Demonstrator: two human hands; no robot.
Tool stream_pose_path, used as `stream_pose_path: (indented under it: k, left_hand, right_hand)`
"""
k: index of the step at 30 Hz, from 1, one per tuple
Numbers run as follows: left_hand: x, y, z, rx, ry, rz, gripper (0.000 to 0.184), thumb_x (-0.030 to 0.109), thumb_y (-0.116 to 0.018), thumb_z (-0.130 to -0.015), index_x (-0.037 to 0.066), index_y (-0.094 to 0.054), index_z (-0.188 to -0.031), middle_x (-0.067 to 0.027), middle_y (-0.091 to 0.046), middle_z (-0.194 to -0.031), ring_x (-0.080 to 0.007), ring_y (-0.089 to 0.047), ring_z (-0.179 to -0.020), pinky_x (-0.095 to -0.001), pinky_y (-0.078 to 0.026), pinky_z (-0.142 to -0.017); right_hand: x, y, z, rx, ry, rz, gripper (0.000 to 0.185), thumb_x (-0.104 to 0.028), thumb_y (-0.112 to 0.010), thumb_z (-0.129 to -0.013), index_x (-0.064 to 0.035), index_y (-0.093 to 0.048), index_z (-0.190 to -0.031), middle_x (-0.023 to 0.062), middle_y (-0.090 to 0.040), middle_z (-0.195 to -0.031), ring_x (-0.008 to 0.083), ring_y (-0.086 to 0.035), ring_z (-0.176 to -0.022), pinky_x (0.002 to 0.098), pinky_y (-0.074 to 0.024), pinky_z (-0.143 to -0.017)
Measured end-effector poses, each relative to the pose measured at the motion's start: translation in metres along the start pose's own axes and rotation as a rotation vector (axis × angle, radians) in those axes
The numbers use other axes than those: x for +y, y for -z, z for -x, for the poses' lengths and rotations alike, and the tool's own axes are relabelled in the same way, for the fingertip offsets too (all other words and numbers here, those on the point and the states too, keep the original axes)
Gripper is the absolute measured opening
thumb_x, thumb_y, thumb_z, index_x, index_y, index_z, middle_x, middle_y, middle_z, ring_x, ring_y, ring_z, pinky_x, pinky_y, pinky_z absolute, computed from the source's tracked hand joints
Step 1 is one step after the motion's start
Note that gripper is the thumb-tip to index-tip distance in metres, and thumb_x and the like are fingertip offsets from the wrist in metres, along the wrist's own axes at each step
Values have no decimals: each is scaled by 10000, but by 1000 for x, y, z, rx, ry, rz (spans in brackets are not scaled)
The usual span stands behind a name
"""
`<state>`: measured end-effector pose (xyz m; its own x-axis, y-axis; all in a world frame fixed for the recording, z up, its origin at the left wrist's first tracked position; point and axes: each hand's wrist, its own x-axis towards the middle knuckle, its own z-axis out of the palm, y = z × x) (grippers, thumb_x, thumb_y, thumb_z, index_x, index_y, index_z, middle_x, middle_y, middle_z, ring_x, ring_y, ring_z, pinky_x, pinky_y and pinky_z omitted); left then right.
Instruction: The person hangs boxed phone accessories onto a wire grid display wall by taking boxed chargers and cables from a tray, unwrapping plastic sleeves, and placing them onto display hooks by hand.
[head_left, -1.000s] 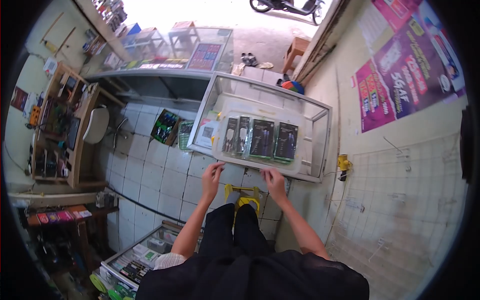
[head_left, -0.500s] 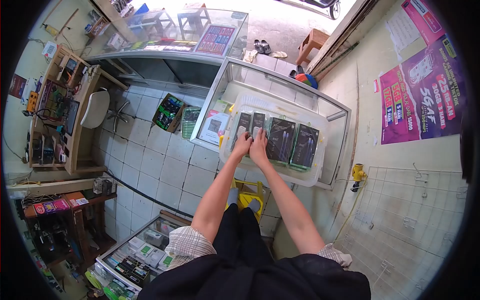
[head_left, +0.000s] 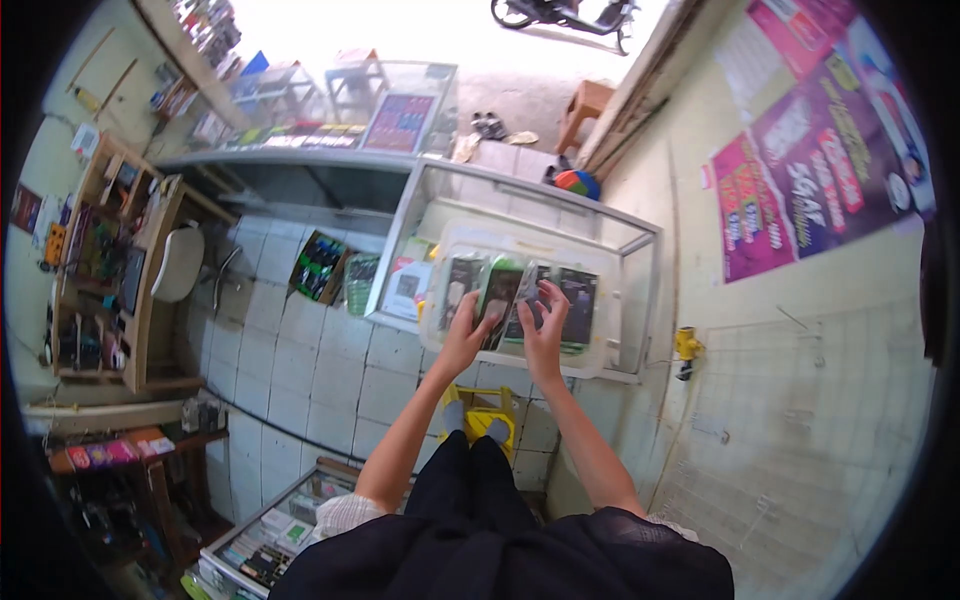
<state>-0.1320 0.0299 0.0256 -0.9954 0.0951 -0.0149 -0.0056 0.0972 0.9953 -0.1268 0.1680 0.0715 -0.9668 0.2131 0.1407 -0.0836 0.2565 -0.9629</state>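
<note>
In the head view, my left hand grips a slim black-and-green box in clear wrap, lifted and tilted above a translucent plastic tub. Beside it, my right hand has its fingers apart, close to the wrap and over the other boxes. Another dark box lies left of the held one. To the right is a black box with a printed front, partly behind my right fingers. Motion blurs the printing.
The tub rests on a glass display case. A yellow stool is under my feet. A carton of dark-green packs and a green basket stand on the tiled floor. A white chair is left, a wire rack right.
My hands have moved apart; the left now holds a box up from the row in the tub. The right has shifted rightward with its fingers spread. The whole view has tilted.
</note>
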Motion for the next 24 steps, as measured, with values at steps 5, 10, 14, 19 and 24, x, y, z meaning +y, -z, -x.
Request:
stream_pose_path:
  k: [5, 10, 14, 19, 24]
  left_hand:
    - [112, -31, 46, -254, 13, 246, 352, 87, -554, -832, -6, -384, -1125, -79, -440, -957, -138, -423, -906, -239, -352, -797]
    - [182, -84, 76, -508, -194, 331, 381, 20, -531, -829, 24, -352, -1165, -59, -411, -1041, -131, -397, -1008, -241, -318, -868]
    - [218, -128, 97, -660, -389, 292, 394, 25, -541, -823, 23, -350, -1168, -67, -398, -1091, -159, -395, -1045, -260, -300, -906]
    - [254, -183, 125, -865, -483, 432, 533, 94, -572, -788, 33, -255, -1211, -132, -350, -1153, -228, -322, -1145, -345, -233, -981]
    - [336, -207, 141, -907, -816, 636, 560, 249, -578, -718, -5, -337, -1155, -174, -336, -1171, -285, -284, -1173, -410, -215, -988]
  right_hand:
    - [-100, 88, 11, -39, 81, -344, 665, -334, -588, -818, -37, -235, -1297, 120, -330, -1278, 218, -386, -1148, 362, -272, -987]
    - [-164, 165, 57, -154, 115, -338, 719, -289, -663, -764, -35, -257, -1299, 115, -404, -1238, 197, -399, -1141, 324, -269, -988]
    - [-185, 208, 105, 121, 140, -237, 502, -170, -661, -767, -7, -413, -1172, 96, -512, -1098, 151, -491, -1022, 273, -370, -885]
    - [-216, 252, 159, 420, 257, -21, 396, -70, -626, -782, 5, -421, -1112, 86, -495, -1060, 135, -499, -961, 261, -409, -831]
    - [-253, 278, 201, 624, 428, 305, 332, -49, -606, -785, -4, -422, -1057, 151, -501, -1082, 194, -513, -948, 282, -419, -812]
